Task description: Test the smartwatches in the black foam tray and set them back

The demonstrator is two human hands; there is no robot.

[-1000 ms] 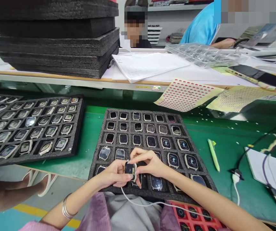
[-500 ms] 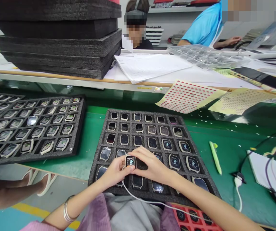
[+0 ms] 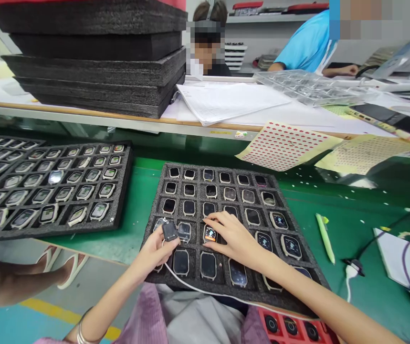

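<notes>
In my left hand (image 3: 157, 248) is a small dark square charger (image 3: 170, 231), pinched between thumb and fingers, with a white cable (image 3: 197, 288) running from it to the right. My right hand (image 3: 231, 234) has thumb and fingertips on both sides of a smartwatch case (image 3: 210, 233) with a lit screen and an orange strip. That watch sits at a slot of the black foam tray (image 3: 226, 168), where rows of strapless smartwatches lie face up. Some screens glow with a dial, such as one watch (image 3: 291, 245) at the right; others are dark.
At the left stands another foam tray (image 3: 118, 210) of watches. A red tray (image 3: 299, 329) with round dark pieces lies low right. A green pen (image 3: 325, 239) is on the green table. Stacked black foam (image 3: 100, 71) and papers (image 3: 233, 100) occupy the shelf; two people are beyond.
My hands have moved apart. The lit watch has come away from the charger and down to a tray slot in my right hand, while my left hand moved left with the charger.
</notes>
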